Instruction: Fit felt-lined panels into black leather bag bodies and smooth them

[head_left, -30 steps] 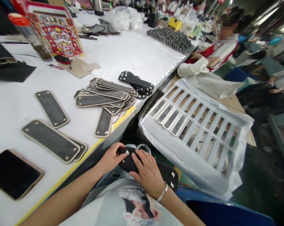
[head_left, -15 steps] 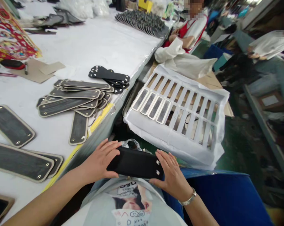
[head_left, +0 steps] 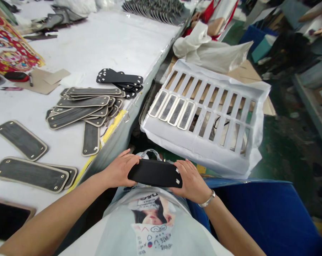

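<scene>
A flat black rounded strip (head_left: 153, 173) with small white tabs at its right end is held level in front of my body. My left hand (head_left: 123, 170) grips its left end, thumb below and fingers on top. At the other end my right hand (head_left: 191, 182) closes on it beside the white tabs. To the left on the table lies a pile of grey panels with pale edges and small metal eyelets (head_left: 81, 106). Behind that pile sits a stack of black strips (head_left: 121, 79). More grey panels (head_left: 30, 174) lie nearer on the left.
A white slotted frame (head_left: 216, 117) stands to the right, with several grey pale-edged pieces (head_left: 171, 110) on its left part. A blue bin (head_left: 257, 217) is at my right. A phone (head_left: 7, 220) lies at the table's near left. Another person's arm (head_left: 215, 26) shows beyond the frame.
The view has tilted down and shifted slightly. Both hands still hold the black strip, now a little higher in the picture and gripped closer at both ends.
</scene>
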`<state>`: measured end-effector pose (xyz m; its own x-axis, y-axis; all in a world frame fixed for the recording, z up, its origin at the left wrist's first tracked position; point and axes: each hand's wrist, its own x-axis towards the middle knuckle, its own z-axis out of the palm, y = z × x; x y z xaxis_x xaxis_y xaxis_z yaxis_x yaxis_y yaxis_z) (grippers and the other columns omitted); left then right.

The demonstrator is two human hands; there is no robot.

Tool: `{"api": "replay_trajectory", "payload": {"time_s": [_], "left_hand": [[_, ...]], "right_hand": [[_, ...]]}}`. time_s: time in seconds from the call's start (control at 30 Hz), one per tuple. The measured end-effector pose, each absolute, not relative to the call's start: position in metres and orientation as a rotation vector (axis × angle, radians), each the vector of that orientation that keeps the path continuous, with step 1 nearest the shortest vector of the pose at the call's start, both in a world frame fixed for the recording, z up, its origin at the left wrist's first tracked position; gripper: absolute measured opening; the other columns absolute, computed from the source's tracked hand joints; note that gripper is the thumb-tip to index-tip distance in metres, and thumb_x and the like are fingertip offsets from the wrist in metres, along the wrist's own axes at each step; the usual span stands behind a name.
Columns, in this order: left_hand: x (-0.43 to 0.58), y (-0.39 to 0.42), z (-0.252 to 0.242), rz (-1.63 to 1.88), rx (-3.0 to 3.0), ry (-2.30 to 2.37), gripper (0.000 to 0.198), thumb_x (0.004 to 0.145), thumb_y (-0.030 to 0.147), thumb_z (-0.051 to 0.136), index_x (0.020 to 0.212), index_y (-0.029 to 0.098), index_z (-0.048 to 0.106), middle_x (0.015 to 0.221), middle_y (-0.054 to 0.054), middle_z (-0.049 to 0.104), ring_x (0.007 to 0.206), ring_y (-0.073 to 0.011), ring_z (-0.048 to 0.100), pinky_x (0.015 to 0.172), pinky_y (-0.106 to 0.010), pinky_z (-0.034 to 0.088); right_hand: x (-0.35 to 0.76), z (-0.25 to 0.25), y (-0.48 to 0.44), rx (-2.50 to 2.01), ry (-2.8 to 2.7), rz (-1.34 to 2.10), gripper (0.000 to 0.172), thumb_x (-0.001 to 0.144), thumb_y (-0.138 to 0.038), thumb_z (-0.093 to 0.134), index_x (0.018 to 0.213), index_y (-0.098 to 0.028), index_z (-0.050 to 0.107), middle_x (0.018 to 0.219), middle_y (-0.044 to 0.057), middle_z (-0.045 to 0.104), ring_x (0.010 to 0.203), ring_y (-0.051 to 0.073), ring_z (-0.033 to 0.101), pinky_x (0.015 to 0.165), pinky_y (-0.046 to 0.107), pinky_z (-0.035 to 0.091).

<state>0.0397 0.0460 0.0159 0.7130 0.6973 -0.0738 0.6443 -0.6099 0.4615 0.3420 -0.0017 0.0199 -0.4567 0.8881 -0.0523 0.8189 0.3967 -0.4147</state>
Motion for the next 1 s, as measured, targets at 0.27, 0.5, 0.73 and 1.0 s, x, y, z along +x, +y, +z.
{"api": "replay_trajectory", "payload": {"time_s": [0.27, 0.5, 0.73, 1.0], "left_hand": [[0.064, 0.041, 0.022, -0.057, 2.527, 1.065, 0.081, 0.060, 0.048, 0.066, 0.129, 0.015, 0.039, 0.130, -0.013, 0.050, 0.119, -0.0269, 0.046, 0.110, -0.045, 0.016], [0.133, 0.029, 0.012, 0.103, 2.573, 1.027, 0.083, 0.059, 0.048, 0.068, 0.129, 0.013, 0.040, 0.131, -0.014, 0.049, 0.120, -0.0292, 0.043, 0.107, -0.045, 0.020], [0.177, 0.028, 0.011, 0.143, 2.535, 0.986, 0.071, 0.058, 0.041, 0.067, 0.120, 0.013, 0.046, 0.122, -0.014, 0.054, 0.113, -0.0297, 0.048, 0.098, -0.043, 0.032], [0.182, 0.031, 0.012, 0.097, 2.517, 1.001, 0.056, 0.062, 0.036, 0.062, 0.113, 0.016, 0.049, 0.113, -0.013, 0.057, 0.105, -0.0293, 0.052, 0.091, -0.042, 0.036]], "right_hand": [[0.344, 0.015, -0.007, -1.498, -2.321, 0.679, 0.079, 0.059, -0.046, 0.073, 0.125, -0.014, 0.044, 0.121, 0.016, 0.053, 0.117, 0.031, 0.045, 0.109, 0.052, 0.020], [0.367, -0.017, -0.040, -1.439, -1.464, 1.331, 0.080, 0.073, -0.050, 0.064, 0.138, -0.020, 0.028, 0.134, 0.015, 0.045, 0.121, 0.026, 0.045, 0.103, 0.046, 0.034], [0.366, -0.029, -0.046, -1.416, -1.127, 1.350, 0.040, 0.082, -0.040, 0.057, 0.119, -0.023, 0.053, 0.119, 0.009, 0.057, 0.110, 0.022, 0.054, 0.097, 0.043, 0.041], [0.361, -0.028, -0.033, -1.419, -1.195, 1.305, 0.035, 0.081, -0.036, 0.057, 0.112, -0.022, 0.059, 0.113, 0.007, 0.059, 0.106, 0.020, 0.054, 0.095, 0.037, 0.043]]}}
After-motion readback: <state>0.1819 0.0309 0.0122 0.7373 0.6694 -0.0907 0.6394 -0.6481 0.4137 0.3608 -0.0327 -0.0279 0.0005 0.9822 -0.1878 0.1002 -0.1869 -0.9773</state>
